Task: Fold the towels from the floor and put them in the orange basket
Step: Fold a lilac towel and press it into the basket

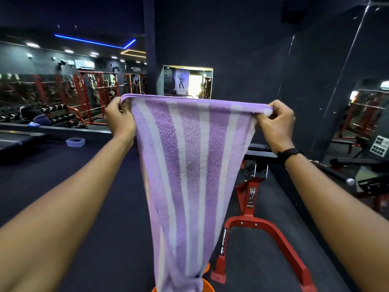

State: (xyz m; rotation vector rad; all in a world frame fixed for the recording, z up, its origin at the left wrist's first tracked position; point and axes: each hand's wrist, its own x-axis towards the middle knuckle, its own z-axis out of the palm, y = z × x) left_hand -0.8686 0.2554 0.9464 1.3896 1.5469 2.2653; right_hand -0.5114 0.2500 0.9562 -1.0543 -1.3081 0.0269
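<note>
A purple and white striped towel [189, 165] hangs lengthwise in front of me, its top edge stretched level between my raised hands. My left hand [119, 119] grips the top left corner. My right hand [275, 121] pinches the top right corner, a black band on its wrist. The towel narrows toward its lower end, which hangs over the orange basket [207, 284]. Only slivers of the basket's rim show beside the cloth at the bottom edge of the view.
A red weight bench frame [263, 226] stands on the dark floor just right of the towel. A small pale tub [75, 142] sits on the floor at left. Red racks and dumbbells [63, 114] line the mirrored wall behind.
</note>
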